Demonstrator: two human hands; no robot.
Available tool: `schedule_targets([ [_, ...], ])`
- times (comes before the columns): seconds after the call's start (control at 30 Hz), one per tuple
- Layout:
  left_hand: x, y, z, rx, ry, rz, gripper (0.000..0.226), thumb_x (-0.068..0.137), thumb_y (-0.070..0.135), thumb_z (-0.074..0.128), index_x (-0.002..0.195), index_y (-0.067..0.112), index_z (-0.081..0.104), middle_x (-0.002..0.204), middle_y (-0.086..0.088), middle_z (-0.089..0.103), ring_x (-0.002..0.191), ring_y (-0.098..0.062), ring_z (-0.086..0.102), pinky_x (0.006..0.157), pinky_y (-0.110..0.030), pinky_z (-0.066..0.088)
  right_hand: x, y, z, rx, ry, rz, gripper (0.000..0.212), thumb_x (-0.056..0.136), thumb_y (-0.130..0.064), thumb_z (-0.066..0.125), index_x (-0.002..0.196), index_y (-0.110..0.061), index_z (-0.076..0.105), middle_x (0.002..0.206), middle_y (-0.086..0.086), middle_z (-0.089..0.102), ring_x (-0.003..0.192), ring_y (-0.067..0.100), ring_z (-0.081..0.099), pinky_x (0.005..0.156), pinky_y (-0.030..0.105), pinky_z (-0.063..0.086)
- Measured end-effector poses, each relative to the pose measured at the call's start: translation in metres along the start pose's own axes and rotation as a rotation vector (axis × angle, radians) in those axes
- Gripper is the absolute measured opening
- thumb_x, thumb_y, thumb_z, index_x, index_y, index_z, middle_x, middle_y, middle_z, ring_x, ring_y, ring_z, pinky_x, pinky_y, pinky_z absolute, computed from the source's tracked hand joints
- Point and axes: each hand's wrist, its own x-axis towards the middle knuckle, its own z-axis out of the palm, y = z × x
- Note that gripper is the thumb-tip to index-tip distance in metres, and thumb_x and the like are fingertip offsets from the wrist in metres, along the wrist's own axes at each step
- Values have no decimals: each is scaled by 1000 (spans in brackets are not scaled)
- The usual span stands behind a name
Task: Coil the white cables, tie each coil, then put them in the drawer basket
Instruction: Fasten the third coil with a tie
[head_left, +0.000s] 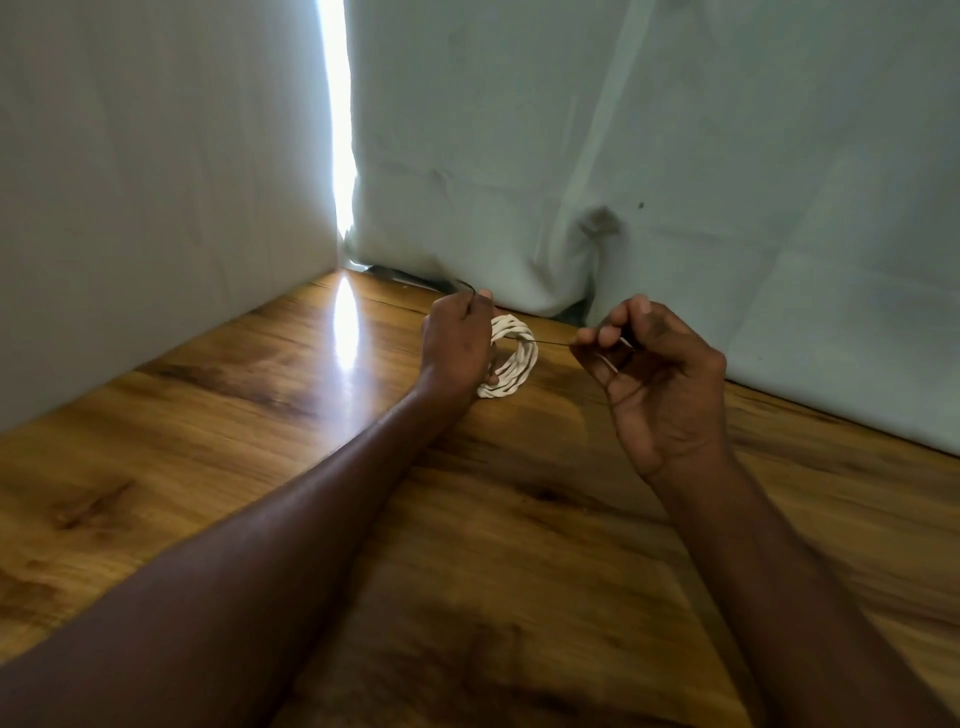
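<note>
A coil of white cable (516, 358) stands nearly on edge on the wooden table (260, 426), toward the back. My left hand (457, 343) is closed over the coil's left side and pinches one end of a thin dark tie wire (550, 341). The wire runs across the top of the coil to my right hand (654, 374), whose thumb and fingers pinch its other end, a little right of the coil. The wire is stretched straight between both hands. No drawer basket is in view.
White cloth sheets (675, 156) hang as walls at the back and left, close behind the coil. A bright gap of light (337, 130) splits them at the corner and glares on the table.
</note>
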Motion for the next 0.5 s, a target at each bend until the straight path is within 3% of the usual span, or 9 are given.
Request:
schedule_targets([
  [0.27, -2, -5, 3, -54, -109, 16, 43, 109, 21, 46, 73, 4, 59, 52, -7, 52, 36, -11, 48, 39, -25, 38, -1, -19, -14, -57, -221, 169, 17, 80, -25, 66, 69, -13, 71, 61, 1, 54, 61, 18, 59, 75, 35, 57],
  [0.5, -1, -5, 5, -132, -175, -22, 41, 110, 26, 46, 83, 3, 66, 47, -2, 57, 33, -10, 48, 42, -26, 40, 2, -10, -6, -92, -81, 177, 22, 91, -26, 62, 81, -12, 76, 64, 1, 56, 60, 13, 58, 67, 31, 58],
])
